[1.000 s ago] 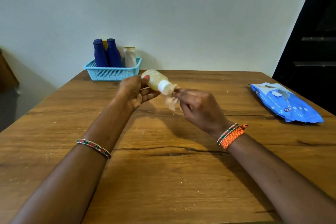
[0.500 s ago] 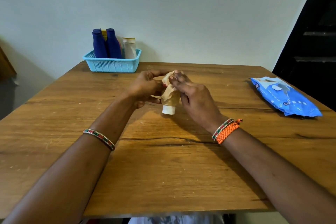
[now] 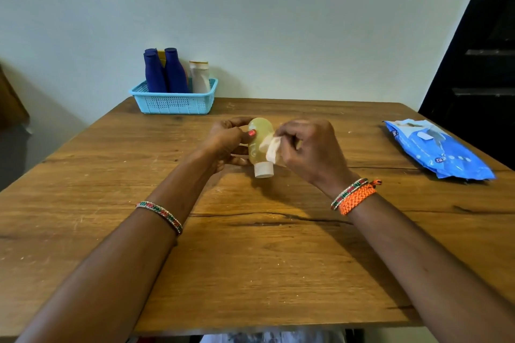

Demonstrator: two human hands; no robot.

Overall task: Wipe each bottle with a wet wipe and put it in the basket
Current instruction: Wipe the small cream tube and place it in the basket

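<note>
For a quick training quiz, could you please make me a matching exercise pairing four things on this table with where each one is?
Things:
1. yellow bottle
2. wipe
3. wipe pack
4. blue bottles

Places:
A. standing in the basket
B. lying on the table, far right
C. held cap-down by the left hand
D. pinched in the right hand

Pairs: 1-C, 2-D, 3-B, 4-A

Bare table [image 3: 250,273] filled the lower frame; basket [image 3: 174,103] at upper left and wipes pack [image 3: 437,149] at right obstructed.
</note>
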